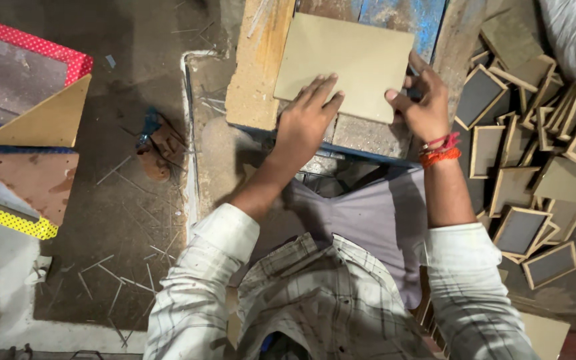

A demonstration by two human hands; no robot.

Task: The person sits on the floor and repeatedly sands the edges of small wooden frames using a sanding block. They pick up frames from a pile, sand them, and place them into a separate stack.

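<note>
- Down on the worn block (255, 73), a tan square board (345, 63) lies flat, tilted a little off the block's edges, its far side over a blue-painted patch (401, 17);
- left hand (308, 117) is spread open, palm down, fingertips pressing on the board's near edge; nothing is pinched or clasped, it simply pins the sheet in place;
- right hand (421, 100) comes in at the board's right near corner, thumb touching the edge, fingers curled behind it; whether those fingers close on something small behind the board, I cannot tell, they are partly hidden;
- red and orange threads (440, 150) sit around the right wrist; checked sleeves (208, 267) are rolled up on both arms;
- the board looks thin, stiff and light, with a smooth matt face, so by my reckoning it would slide easily under a flat palm and lift best by opposite edges or a corner, not from the middle; the corners look likely to dent if knocked;
- off to the right, a heap of small framed slates (535, 173) lies jumbled on the floor, dark faces and pale wooden rims, well apart from the hands;
- at the left, triangular boards with red and yellow dotted edging (28, 133) rest on the ground; thin slivers (121, 267) are scattered over the dark floor near a worn sandal (155, 150).
</note>
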